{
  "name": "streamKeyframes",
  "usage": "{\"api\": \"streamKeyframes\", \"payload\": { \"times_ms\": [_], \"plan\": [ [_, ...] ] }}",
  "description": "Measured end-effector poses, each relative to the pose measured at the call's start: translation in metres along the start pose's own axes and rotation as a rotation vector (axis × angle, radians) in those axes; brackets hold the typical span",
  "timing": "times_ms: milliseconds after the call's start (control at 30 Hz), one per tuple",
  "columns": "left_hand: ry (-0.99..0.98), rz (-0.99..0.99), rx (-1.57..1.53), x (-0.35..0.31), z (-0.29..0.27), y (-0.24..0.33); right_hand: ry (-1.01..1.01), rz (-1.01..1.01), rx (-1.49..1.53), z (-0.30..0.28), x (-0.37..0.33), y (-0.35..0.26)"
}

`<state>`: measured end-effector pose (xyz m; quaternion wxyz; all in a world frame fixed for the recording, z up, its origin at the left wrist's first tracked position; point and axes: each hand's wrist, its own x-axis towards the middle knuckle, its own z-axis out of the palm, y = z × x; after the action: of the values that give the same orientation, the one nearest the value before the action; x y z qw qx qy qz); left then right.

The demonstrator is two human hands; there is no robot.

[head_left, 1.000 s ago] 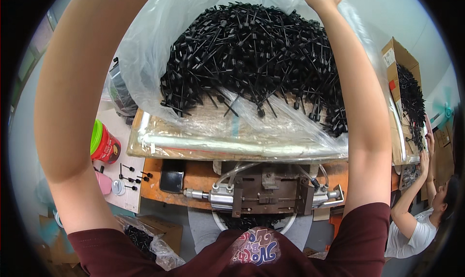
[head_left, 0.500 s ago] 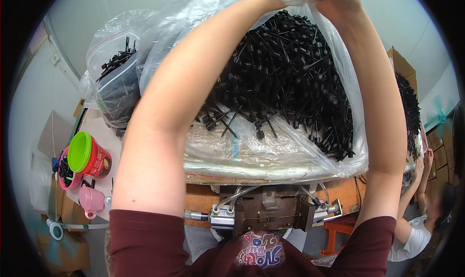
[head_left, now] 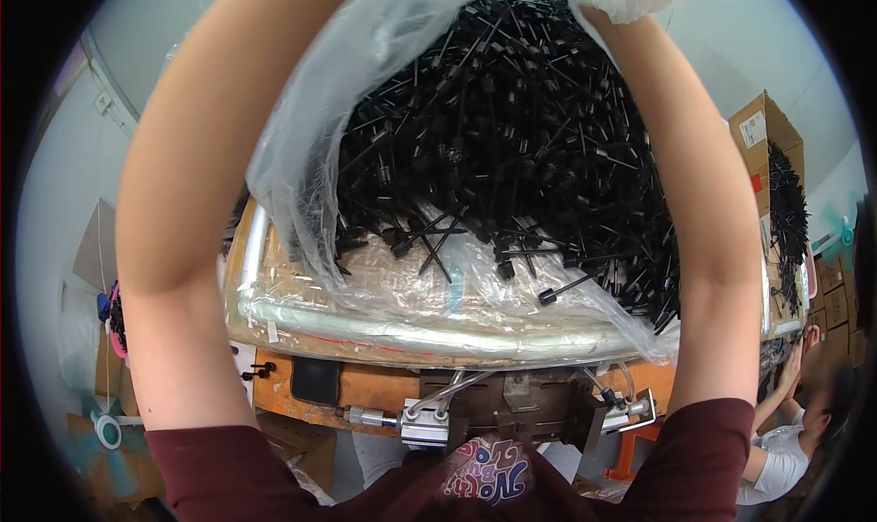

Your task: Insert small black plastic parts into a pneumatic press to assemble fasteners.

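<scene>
A big heap of black plastic parts, each with a thin stem and a thicker knob, lies within a clear plastic bag. My right hand is at the top, right of the heap's peak, and bunched film covers its fingers. It grips the bag, whose edge hangs beside my wrist. My left forearm arches along the heap's left side and leaves the view at the top, so the left hand is out of sight. Several loose parts, one of them a knobbed piece, have spilled onto the film in front.
The heap rests on a cardboard surface edged with clear tape. Below are an orange bench, a dark phone-like slab and a metal clamp fixture. At right stand an open carton, another black heap and a co-worker.
My left arm has swung left and up, taking its hand out of view. The bag's left side opens wider, exposing more of the heap. The bucket and pink cup at left are now hidden.
</scene>
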<state>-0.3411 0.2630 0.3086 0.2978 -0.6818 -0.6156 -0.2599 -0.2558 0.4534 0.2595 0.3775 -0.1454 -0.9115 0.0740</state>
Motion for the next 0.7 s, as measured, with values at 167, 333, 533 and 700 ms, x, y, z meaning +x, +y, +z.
{"api": "streamKeyframes", "payload": {
  "times_ms": [167,333,533,700],
  "plan": [
    [0.245,-0.152,0.355,-0.173,-0.06,0.01,0.057,0.058,-0.102,0.016,0.028,-0.01],
    [-0.251,-0.614,0.033,-0.302,-0.028,0.035,0.014,0.07,-0.137,0.03,0.036,-0.01],
    [-0.29,-0.618,-0.182,-0.312,0.041,0.022,-0.063,0.035,-0.191,0.035,0.026,-0.022],
    [-0.264,-0.639,-0.265,-0.298,0.066,0.018,-0.119,-0.017,-0.236,0.035,0.015,-0.033]
  ]
}}
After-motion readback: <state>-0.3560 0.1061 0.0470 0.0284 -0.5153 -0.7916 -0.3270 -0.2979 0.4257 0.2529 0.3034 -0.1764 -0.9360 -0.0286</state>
